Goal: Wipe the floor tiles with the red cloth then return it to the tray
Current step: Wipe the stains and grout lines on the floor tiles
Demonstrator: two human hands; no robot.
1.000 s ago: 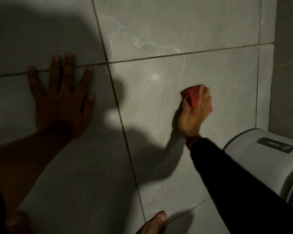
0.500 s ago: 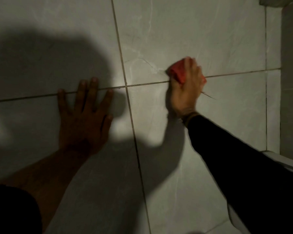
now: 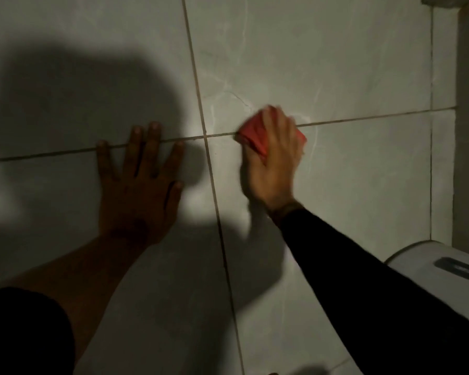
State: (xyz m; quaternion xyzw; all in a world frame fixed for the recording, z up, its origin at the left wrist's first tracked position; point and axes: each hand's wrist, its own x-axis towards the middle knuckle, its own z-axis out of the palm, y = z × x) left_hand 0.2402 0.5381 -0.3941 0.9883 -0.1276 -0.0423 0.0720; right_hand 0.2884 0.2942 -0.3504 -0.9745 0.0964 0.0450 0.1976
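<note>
Red cloth (image 3: 255,138) sits bunched under the right hand (image 3: 272,163), on the grout line just right of the tile cross, poking out at nine o'clock of the fingers (image 3: 275,123), which curl onto it. Left hand (image 3: 140,185) lies flat at nine o'clock, fingers spread on the floor tiles (image 3: 349,63).

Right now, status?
Right hand pressing cloth onto floor at tile seam. Left hand flat, empty. Tray not visible. Nothing blocking.
</note>
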